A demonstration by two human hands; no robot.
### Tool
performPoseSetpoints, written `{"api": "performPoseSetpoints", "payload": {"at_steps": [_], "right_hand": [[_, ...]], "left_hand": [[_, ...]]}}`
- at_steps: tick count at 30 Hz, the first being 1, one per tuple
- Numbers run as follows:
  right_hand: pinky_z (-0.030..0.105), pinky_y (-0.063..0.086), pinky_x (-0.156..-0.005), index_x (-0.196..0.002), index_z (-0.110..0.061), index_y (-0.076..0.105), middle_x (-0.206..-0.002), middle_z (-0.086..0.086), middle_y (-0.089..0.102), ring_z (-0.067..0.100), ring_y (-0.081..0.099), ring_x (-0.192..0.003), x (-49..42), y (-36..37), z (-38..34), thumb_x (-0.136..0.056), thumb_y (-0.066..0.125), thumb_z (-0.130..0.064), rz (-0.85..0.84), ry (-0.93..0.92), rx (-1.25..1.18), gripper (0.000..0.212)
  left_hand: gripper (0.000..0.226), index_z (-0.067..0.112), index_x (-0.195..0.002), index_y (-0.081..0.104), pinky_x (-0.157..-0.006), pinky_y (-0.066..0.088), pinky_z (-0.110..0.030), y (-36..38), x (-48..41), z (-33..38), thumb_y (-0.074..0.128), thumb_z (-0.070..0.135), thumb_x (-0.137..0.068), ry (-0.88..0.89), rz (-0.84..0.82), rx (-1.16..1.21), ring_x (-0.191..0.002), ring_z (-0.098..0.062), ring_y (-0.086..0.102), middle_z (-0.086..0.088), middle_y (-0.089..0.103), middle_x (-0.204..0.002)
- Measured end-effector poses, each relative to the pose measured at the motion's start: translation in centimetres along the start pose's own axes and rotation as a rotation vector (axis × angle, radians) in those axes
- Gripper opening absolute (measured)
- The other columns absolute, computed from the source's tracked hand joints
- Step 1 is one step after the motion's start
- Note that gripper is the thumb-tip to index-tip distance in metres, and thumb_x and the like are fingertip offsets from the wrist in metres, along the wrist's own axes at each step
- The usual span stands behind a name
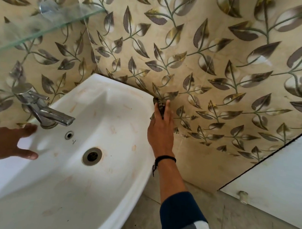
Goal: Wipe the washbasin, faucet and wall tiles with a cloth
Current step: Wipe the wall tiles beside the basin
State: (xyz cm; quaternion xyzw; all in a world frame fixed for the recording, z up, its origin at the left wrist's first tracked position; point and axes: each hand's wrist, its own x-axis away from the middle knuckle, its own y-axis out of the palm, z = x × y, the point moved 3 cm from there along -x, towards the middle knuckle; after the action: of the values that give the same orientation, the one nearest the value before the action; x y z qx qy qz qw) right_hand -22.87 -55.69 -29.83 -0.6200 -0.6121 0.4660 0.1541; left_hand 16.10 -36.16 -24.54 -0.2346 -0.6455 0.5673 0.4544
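Note:
A white washbasin (73,190) with faint orange stains fills the lower left. Its chrome faucet (48,112) stands at the left rim. My right hand (160,128) presses a dark patterned cloth (159,105) against the leaf-patterned wall tiles (208,68), right beside the basin's far right corner. Most of the cloth is hidden under my fingers. My left hand (9,143) rests open on the basin's left rim, just below the faucet, fingers spread.
A glass shelf (34,25) juts from the wall above the faucet. A white door or panel (280,176) with a small knob stands at the right. The drain (92,156) sits mid-basin. Grey floor shows below.

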Motion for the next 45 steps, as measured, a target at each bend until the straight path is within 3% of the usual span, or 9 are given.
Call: {"api": "performPoseSetpoints", "payload": {"at_steps": [4, 9, 14, 17, 21, 27, 32, 38, 45], "right_hand": [[0.043, 0.009, -0.125, -0.152, -0.003, 0.033, -0.159, 0.017, 0.028, 0.027, 0.018, -0.151, 1.6, 0.7, -0.6, -0.097, 0.012, -0.02, -0.078, -0.077, 0.118, 0.061], [0.046, 0.008, -0.124, -0.152, -0.004, 0.033, -0.159, 0.009, 0.033, 0.03, 0.025, -0.147, -3.8, 2.1, 0.1, -0.09, -0.008, -0.025, -0.235, -0.162, 0.301, 0.078], [0.051, 0.017, -0.121, -0.141, 0.0, 0.05, -0.156, 0.011, 0.04, 0.035, 0.031, -0.144, -4.1, 2.6, 0.5, -0.093, 0.002, -0.021, -0.317, -0.266, 0.402, 0.071], [0.049, 0.017, -0.12, -0.151, -0.009, 0.037, -0.159, 0.009, 0.034, 0.033, 0.025, -0.147, -5.4, 3.1, 0.8, -0.095, -0.001, -0.03, -0.373, -0.251, 0.381, 0.071], [0.049, 0.031, -0.116, -0.154, -0.019, 0.034, -0.155, 0.011, 0.04, 0.032, 0.033, -0.145, -8.3, 3.1, 0.3, -0.094, 0.008, -0.038, -0.416, -0.257, 0.282, 0.069], [0.049, 0.021, -0.12, -0.143, -0.002, 0.048, -0.153, 0.012, 0.043, 0.037, 0.033, -0.143, -8.0, 4.0, 2.3, -0.102, 0.011, -0.022, -0.456, -0.533, 0.414, 0.058], [0.056, 0.031, -0.113, -0.152, -0.023, 0.038, -0.153, 0.004, 0.044, 0.03, 0.037, -0.143, -10.7, 4.2, -0.6, -0.097, 0.018, -0.034, -0.472, -0.432, 0.409, 0.06], [0.056, 0.022, -0.119, -0.157, -0.028, 0.023, -0.161, 0.001, 0.029, 0.025, 0.018, -0.152, -10.8, 4.0, 0.2, -0.096, 0.009, -0.04, -0.513, -0.444, 0.295, 0.064], [0.051, 0.021, -0.116, -0.156, -0.03, 0.025, -0.159, -0.002, 0.034, 0.021, 0.025, -0.15, -13.0, 6.4, -3.8, -0.097, 0.012, -0.039, -0.527, -0.517, 0.409, 0.061]], "left_hand": [[0.121, 0.028, -0.149, 0.024, -0.116, 0.018, -0.044, 0.0, 0.3, -0.3, 0.086, 0.059, -0.05, 0.002, -0.062, 0.024, -0.144, -0.027, 0.023, 0.003, 0.02, -0.157], [0.116, 0.025, -0.152, 0.015, -0.115, 0.018, -0.037, -0.6, 0.9, 1.2, 0.079, 0.059, -0.063, 0.018, -0.097, -0.036, -0.144, -0.025, 0.024, 0.001, 0.013, -0.159], [0.113, 0.024, -0.153, 0.003, -0.109, 0.026, -0.029, -1.3, 1.7, 2.6, 0.072, 0.06, -0.072, -0.031, -0.145, -0.13, -0.141, -0.024, 0.031, -0.002, 0.015, -0.16], [0.111, 0.025, -0.154, 0.002, -0.102, 0.033, -0.026, -1.8, 2.3, 3.2, 0.071, 0.059, -0.074, -0.066, -0.163, -0.144, -0.133, -0.025, 0.042, -0.007, 0.032, -0.154], [0.112, 0.025, -0.153, 0.0, -0.11, 0.025, -0.03, -2.2, 3.0, 3.4, 0.07, 0.059, -0.073, -0.065, -0.173, -0.097, -0.138, -0.025, 0.035, -0.002, 0.023, -0.158], [0.111, 0.027, -0.154, 0.001, -0.109, 0.027, -0.029, -2.7, 3.7, 3.7, 0.07, 0.06, -0.073, -0.063, -0.193, -0.075, -0.138, -0.024, 0.036, 0.002, 0.019, -0.159], [0.109, 0.026, -0.154, 0.001, -0.107, 0.03, -0.028, -3.1, 3.8, 4.3, 0.071, 0.055, -0.076, -0.09, -0.199, -0.067, -0.129, -0.024, 0.045, -0.006, 0.037, -0.151], [0.109, 0.023, -0.155, 0.006, -0.103, 0.033, -0.026, -3.3, 3.7, 4.8, 0.072, 0.054, -0.074, -0.09, -0.172, -0.106, -0.126, -0.021, 0.049, -0.005, 0.043, -0.147], [0.107, 0.024, -0.154, 0.008, -0.102, 0.033, -0.027, -3.2, 3.7, 4.7, 0.072, 0.054, -0.075, -0.083, -0.17, -0.115, -0.126, -0.022, 0.047, -0.004, 0.044, -0.146]]}}
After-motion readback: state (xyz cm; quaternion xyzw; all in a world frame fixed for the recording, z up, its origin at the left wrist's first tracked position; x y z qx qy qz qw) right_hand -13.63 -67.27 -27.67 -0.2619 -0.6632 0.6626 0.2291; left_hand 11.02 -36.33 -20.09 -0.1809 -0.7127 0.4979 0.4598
